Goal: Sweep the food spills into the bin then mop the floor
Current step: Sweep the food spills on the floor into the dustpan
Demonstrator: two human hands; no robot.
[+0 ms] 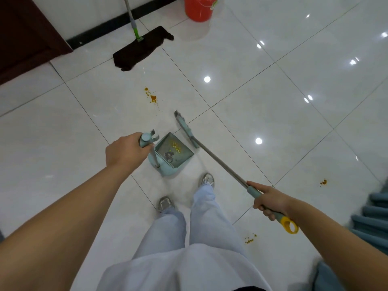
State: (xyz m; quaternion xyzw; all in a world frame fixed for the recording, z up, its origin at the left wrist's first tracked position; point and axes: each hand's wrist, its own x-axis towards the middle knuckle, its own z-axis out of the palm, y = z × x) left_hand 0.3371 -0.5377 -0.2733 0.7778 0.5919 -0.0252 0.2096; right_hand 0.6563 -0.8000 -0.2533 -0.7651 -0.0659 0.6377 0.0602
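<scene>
My left hand [123, 153] grips the top of the handle of a light-blue dustpan [168, 162], which stands on the white tiled floor just ahead of my feet. Yellow food bits and grey debris [175, 148] lie inside the pan. My right hand [268, 200] holds the grip of a broom [220, 164] whose head [185, 128] sits at the pan's far right edge. An orange sauce stain [152, 97] marks the floor beyond the pan. Two smaller orange spills lie at the right [323, 182] and near my right leg [249, 239].
A flat mop with a dark cloth [140, 49] lies on the floor by the wall at the back. A red bucket [199, 8] stands at the top. A dark wooden door [23, 36] is at the far left, and teal fabric [373, 215] at the right edge.
</scene>
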